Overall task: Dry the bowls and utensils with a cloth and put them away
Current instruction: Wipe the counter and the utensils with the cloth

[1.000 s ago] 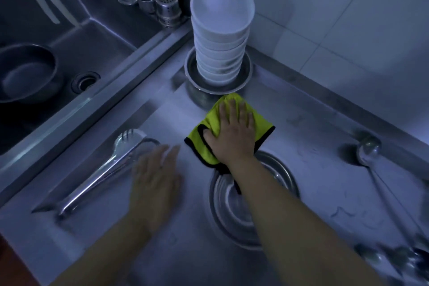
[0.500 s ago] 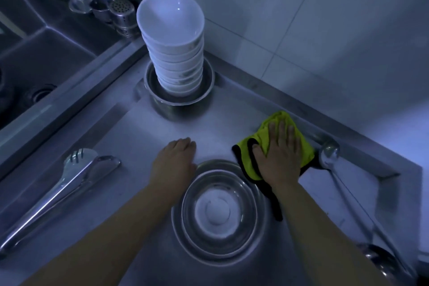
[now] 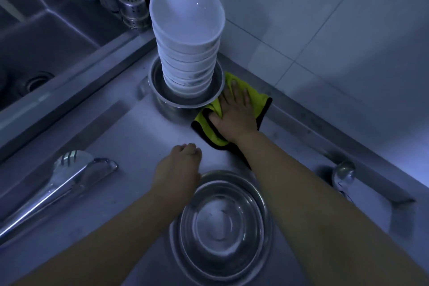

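My right hand (image 3: 234, 111) lies flat with straight fingers on a yellow cloth with a black edge (image 3: 261, 104), pressing it onto the steel counter just right of a steel basin (image 3: 162, 97). A tall stack of white bowls (image 3: 188, 37) stands in that basin. My left hand (image 3: 178, 167) rests on the counter with fingers bent down, beside the far left rim of a steel bowl (image 3: 222, 223) that sits upright near me. Steel tongs (image 3: 58, 183) lie at the left. A ladle (image 3: 343, 173) lies at the right.
A deep sink (image 3: 46, 53) with a drain lies at the left behind a raised steel ridge. Small metal strainers and cups (image 3: 132, 7) stand on its back ledge. A tiled wall (image 3: 325, 30) closes the counter's far side and corner.
My right hand has slid the cloth along the counter's back, from the ladle side leftward to the basin. My left hand stays by the steel bowl's rim, its fingers now more bent.
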The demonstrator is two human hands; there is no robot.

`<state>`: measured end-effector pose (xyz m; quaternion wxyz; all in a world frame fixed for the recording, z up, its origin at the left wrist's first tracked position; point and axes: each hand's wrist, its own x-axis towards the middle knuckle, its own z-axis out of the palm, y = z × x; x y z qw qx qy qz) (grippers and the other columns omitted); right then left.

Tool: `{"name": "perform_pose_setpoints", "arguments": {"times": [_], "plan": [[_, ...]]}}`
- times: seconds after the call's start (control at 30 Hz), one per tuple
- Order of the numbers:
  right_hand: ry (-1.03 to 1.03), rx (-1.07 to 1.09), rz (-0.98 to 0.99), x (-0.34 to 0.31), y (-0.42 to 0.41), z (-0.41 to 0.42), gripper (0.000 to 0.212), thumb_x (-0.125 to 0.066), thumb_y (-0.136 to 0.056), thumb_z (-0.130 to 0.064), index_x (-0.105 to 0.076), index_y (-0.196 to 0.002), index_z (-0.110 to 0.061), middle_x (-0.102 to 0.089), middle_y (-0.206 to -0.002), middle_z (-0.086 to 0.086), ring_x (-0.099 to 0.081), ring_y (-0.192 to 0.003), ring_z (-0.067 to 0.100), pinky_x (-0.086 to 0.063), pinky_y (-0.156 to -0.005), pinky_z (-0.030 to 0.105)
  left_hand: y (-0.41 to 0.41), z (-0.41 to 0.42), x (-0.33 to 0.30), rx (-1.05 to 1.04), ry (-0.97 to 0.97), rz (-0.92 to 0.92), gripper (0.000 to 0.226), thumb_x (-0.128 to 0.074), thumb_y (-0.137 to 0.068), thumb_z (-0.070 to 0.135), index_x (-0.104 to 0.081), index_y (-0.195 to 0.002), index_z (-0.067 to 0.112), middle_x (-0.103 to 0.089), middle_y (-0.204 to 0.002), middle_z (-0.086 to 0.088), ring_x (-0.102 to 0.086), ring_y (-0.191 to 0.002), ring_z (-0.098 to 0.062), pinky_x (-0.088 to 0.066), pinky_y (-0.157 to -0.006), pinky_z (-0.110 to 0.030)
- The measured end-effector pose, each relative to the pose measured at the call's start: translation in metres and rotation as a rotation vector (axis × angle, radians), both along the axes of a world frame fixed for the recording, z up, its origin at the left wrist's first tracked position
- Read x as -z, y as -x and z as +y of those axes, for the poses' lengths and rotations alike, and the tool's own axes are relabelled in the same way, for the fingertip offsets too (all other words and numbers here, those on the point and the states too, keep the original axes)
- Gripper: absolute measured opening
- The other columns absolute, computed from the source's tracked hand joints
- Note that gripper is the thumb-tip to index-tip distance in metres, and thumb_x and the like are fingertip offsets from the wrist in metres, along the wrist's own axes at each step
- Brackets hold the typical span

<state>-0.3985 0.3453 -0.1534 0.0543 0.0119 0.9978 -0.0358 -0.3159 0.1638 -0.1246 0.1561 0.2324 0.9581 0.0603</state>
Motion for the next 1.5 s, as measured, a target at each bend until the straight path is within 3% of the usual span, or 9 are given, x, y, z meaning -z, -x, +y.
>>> {"name": "perform_pose_setpoints", "arguments": {"times": [0.37,0.57,0.7,0.83,0.9,1.0,1.13,1.27,1.5], "plan": [[-0.009,0.138,0.052,-0.004,-0.101,0.055,0.068,-0.036,-0.095,-0.049,-0.012,-0.152,-0.020,-0.006,-0.160,0.001,0.001,-0.147,0.020,0.005,-0.118,0.038,-0.007,0.007,-0.015,0.007,0.058,0.019,0.030,-0.052,-0.085,0.026,-0.051,-0.112,0.015,-0.046,-0.123,0.000,-0.045,-0.109,-0.022,-0.038,-0.061,-0.031],[-0.015,0.351,-0.017,-0.006,-0.179,0.060,0.073,-0.022,-0.088,-0.054,-0.004,-0.151,-0.023,0.001,-0.160,0.001,0.004,-0.147,0.022,0.008,-0.117,0.037,-0.010,0.002,-0.008,0.021,0.019,0.060,0.029,-0.055,-0.084,0.026,-0.053,-0.110,0.013,-0.047,-0.121,-0.001,-0.046,-0.107,-0.024,-0.044,-0.063,-0.034],[0.004,0.434,-0.021,-0.012,-0.230,0.035,0.077,-0.012,-0.083,-0.059,-0.004,-0.150,-0.023,0.000,-0.159,0.000,0.005,-0.147,0.022,0.005,-0.118,0.037,-0.015,-0.009,0.000,0.003,-0.134,0.030,0.040,-0.055,-0.086,0.025,-0.050,-0.124,0.015,-0.042,-0.137,0.000,-0.039,-0.121,-0.024,-0.049,-0.083,-0.040],[0.045,0.476,-0.005,-0.020,-0.280,-0.006,0.080,-0.019,-0.078,-0.050,-0.017,-0.150,-0.016,-0.011,-0.158,0.007,-0.005,-0.146,0.029,-0.001,-0.118,0.041,-0.040,-0.036,0.005,0.090,-0.185,0.007,0.070,-0.064,-0.082,0.032,-0.035,-0.141,0.007,-0.032,-0.150,-0.011,-0.027,-0.139,-0.026,-0.023,-0.113,-0.041],[0.088,0.525,0.035,-0.023,-0.295,-0.025,0.075,-0.029,-0.080,-0.041,-0.024,-0.148,-0.010,-0.017,-0.156,0.011,-0.011,-0.145,0.033,-0.006,-0.118,0.043,-0.062,-0.051,0.003,0.180,-0.244,0.131,0.067,-0.073,-0.070,0.026,-0.051,-0.129,0.002,-0.051,-0.134,-0.018,-0.047,-0.126,-0.033,-0.028,-0.108,-0.041],[0.144,0.559,0.088,-0.027,-0.293,-0.042,0.070,-0.044,-0.077,-0.020,-0.034,-0.142,0.003,-0.027,-0.151,0.022,-0.021,-0.142,0.040,-0.017,-0.117,0.048,-0.086,-0.071,0.002,0.518,-0.352,0.277,0.032,-0.053,-0.069,0.023,-0.073,-0.092,0.013,-0.070,-0.099,-0.007,-0.065,-0.100,-0.027,-0.037,-0.097,-0.037],[0.124,0.214,0.070,-0.022,-0.282,-0.050,0.058,-0.072,-0.067,0.002,-0.056,-0.121,0.012,-0.054,-0.129,0.027,-0.052,-0.120,0.044,-0.042,-0.099,0.055,-0.085,-0.084,0.004,0.582,-0.226,0.136,0.020,-0.058,-0.069,0.034,-0.075,-0.073,0.026,-0.072,-0.086,0.007,-0.064,-0.102,-0.017,-0.043,-0.099,-0.045],[0.189,0.027,-0.132,-0.006,-0.245,-0.065,0.059,-0.060,-0.082,-0.002,-0.043,-0.138,-0.001,-0.040,-0.147,0.015,-0.034,-0.138,0.026,-0.021,-0.114,0.028,-0.089,-0.080,0.007,0.492,-0.188,0.029,0.018,-0.065,-0.065,0.037,-0.076,-0.076,0.029,-0.069,-0.094,0.006,-0.059,-0.112,-0.017,-0.036,-0.106,-0.049],[0.564,0.029,-0.271,-0.001,-0.236,-0.089,0.048,-0.055,-0.087,0.001,-0.048,-0.135,-0.002,-0.035,-0.148,0.016,-0.030,-0.139,0.024,-0.013,-0.112,0.014,-0.097,-0.071,0.015,0.372,-0.135,0.052,0.019,-0.061,-0.065,0.038,-0.075,-0.073,0.027,-0.067,-0.108,0.001,-0.051,-0.124,-0.017,-0.019,-0.114,-0.047]]}}
